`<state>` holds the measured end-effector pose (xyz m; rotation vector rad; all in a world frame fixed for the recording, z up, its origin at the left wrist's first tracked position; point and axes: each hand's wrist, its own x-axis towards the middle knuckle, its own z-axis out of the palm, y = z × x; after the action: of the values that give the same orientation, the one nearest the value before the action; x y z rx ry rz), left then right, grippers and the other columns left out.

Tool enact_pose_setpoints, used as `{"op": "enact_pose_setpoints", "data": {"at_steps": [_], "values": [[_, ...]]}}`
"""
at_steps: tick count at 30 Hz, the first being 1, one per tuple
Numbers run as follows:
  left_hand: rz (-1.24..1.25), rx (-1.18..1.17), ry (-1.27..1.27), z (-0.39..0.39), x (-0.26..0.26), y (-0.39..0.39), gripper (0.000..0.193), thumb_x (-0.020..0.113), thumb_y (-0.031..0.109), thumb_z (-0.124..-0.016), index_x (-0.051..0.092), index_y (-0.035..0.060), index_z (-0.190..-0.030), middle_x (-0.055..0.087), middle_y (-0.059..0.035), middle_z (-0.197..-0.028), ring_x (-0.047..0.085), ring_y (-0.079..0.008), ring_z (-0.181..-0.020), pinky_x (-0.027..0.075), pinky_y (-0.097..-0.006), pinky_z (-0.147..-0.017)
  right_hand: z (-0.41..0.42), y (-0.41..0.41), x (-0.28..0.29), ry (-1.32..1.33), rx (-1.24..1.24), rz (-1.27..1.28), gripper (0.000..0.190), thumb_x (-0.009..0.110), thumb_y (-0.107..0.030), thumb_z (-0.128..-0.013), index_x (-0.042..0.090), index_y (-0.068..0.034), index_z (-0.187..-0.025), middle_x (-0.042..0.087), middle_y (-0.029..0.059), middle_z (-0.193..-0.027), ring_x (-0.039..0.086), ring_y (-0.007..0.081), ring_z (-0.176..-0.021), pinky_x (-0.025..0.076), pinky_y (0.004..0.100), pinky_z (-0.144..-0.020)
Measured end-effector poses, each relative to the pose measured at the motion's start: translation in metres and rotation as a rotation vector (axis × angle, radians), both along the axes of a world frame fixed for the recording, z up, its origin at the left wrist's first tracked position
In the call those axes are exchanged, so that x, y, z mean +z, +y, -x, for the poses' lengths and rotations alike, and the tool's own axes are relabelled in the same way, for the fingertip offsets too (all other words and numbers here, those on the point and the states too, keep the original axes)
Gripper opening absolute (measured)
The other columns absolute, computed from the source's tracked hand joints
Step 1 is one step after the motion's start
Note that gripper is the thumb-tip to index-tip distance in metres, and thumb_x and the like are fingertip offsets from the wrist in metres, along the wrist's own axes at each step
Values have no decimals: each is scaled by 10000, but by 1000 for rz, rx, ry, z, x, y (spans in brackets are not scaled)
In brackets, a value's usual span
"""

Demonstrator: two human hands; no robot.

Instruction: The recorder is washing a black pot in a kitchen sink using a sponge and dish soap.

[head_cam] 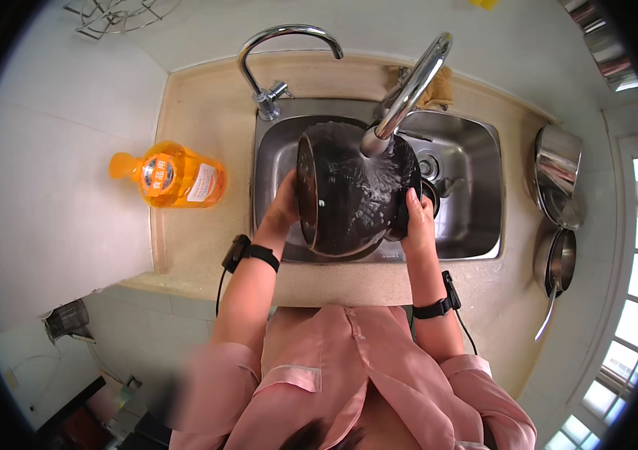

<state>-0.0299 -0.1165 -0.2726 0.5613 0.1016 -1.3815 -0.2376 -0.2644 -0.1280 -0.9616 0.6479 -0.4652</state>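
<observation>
A black pot [347, 197] is held tilted on its side over the left basin of the steel sink [378, 257]. Water from the chrome faucet [409, 93] runs onto its dark outer wall and splashes. My left hand [286, 197] grips the rim side of the pot, its fingers hidden behind it. My right hand [419, 216] holds the pot's other end, thumb on top, fingers mostly hidden. Part of another round dark piece shows beside my right hand; whether it belongs to the pot is unclear.
An orange detergent bottle [178, 175] lies on the left counter. A second, slimmer faucet [268, 67] arches behind the sink. A brown cloth [437, 90] rests at the back edge. Steel pots [560, 160] and a long-handled saucepan [555, 261] stand on the right.
</observation>
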Motion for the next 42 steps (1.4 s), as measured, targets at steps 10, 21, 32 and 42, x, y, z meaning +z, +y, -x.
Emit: {"op": "enact_pose_setpoints", "data": {"at_steps": [10, 21, 32, 42], "values": [[-167, 526, 164, 66, 38, 11, 374, 307, 282, -994, 520, 72, -1218, 579, -79, -1200, 536, -230, -1117, 400, -377, -987, -44, 13, -7, 84, -263, -178, 318, 606, -303, -895, 545, -21, -1030, 600, 60, -956, 597, 151, -852, 496, 325, -739], [-188, 383, 198, 75, 34, 19, 361, 470, 285, -923, 541, 97, -1223, 576, -81, -1216, 557, -248, -1079, 452, -391, -897, -47, 22, -13, -102, -211, -470, 442, 439, -349, -962, 494, -9, -1240, 562, 127, -1220, 560, 271, -1102, 432, 419, -959], [-363, 209, 222, 68, 32, 38, 275, 399, 123, -943, 540, -11, -1137, 596, -172, -1122, 597, -287, -1016, 504, -428, -893, -36, 26, -35, -148, -305, -834, 376, 372, -273, -974, 528, -35, -1219, 569, 153, -1226, 555, 304, -1115, 424, 470, -983], [-280, 696, 202, 68, 69, 48, 337, 311, 206, -1004, 485, -6, -1201, 560, -162, -1195, 564, -264, -1082, 487, -415, -939, -32, 45, -123, -66, -129, -1088, 325, 385, -161, -941, 548, 3, -1169, 607, 155, -1156, 580, 310, -1067, 460, 474, -945]]}}
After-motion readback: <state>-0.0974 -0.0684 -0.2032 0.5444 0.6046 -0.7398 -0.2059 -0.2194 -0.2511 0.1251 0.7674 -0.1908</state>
